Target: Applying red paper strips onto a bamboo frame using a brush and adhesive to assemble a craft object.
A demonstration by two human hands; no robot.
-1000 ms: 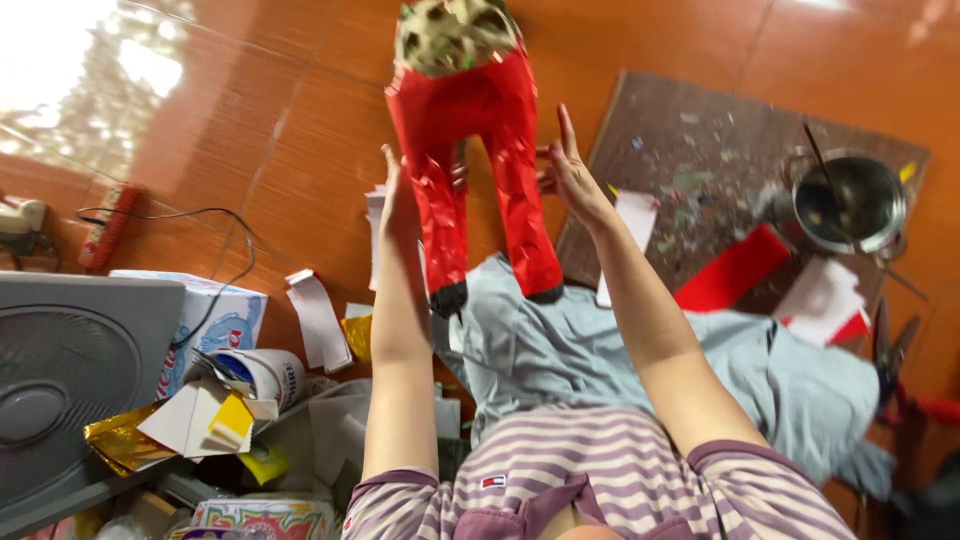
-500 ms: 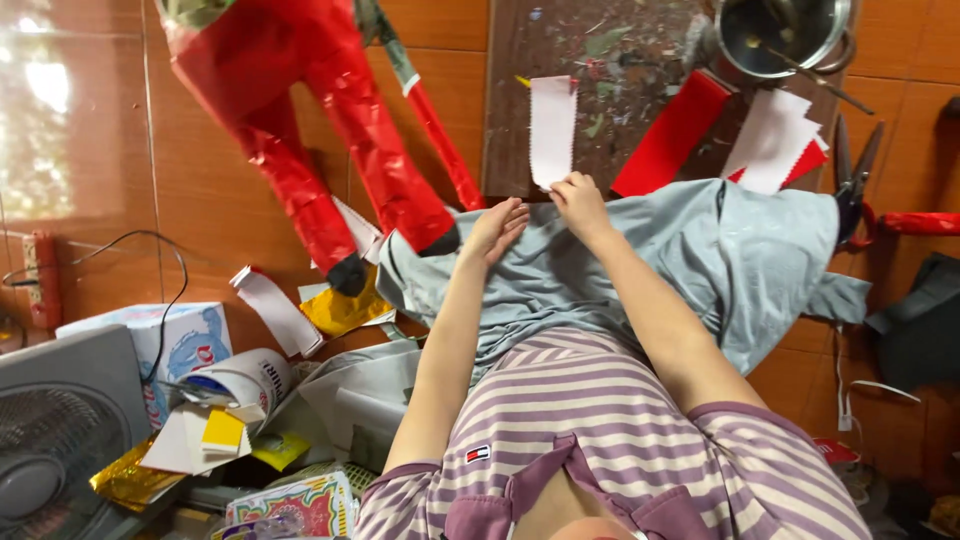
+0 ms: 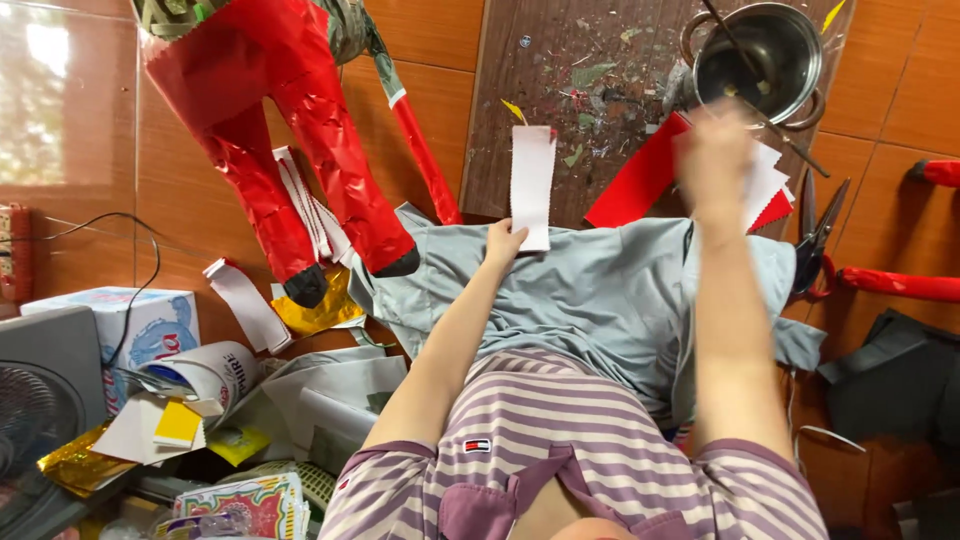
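Note:
My left hand pinches the near end of a white paper strip that lies on a dark, paint-flecked board. My right hand is raised and blurred just below a metal pot with a thin stick standing in it. Its fingers are too blurred to show whether they hold anything. A grey cloth covers my lap under both arms. A red paper-covered figure with two legs lies to the left of my left hand.
Red and white paper sheets lie under the pot, with scissors to their right. A red rod leans by the figure. Paper scraps, a box, gold foil and a fan crowd the left side.
My right hand has left the white strip and swung up to the right, toward the pot. My left hand has closed on the strip's near end. The view has shifted slightly.

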